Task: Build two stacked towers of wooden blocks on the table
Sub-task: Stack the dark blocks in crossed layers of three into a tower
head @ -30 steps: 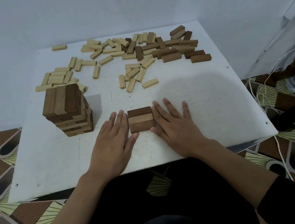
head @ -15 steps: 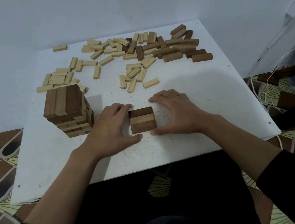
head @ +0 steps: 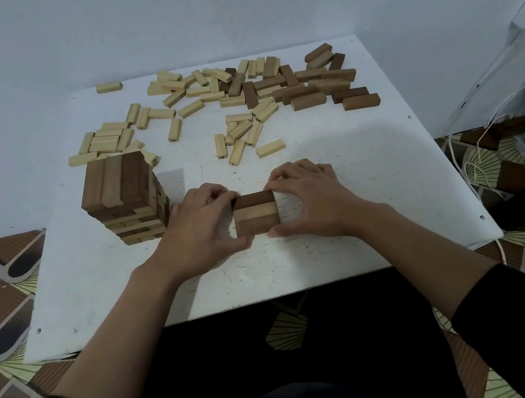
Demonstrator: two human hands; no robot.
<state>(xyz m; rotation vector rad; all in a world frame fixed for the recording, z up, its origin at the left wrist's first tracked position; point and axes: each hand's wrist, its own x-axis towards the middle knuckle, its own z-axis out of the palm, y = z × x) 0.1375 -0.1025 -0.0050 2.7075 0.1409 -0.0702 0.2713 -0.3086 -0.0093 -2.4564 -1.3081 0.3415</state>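
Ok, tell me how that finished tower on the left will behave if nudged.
The finished tower would probably topple rather than slide: it stands several layers tall on a narrow base. Its blocks look merely stacked, so layers may shift apart. The white table looks smooth.

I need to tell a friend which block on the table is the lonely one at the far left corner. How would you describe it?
Start at the finished tower on the left of the white table, then look past the pale blocks behind it to the far edge by the wall. There lies one pale block flat, lengthwise along that edge. Unlike the others, it touches no other block.
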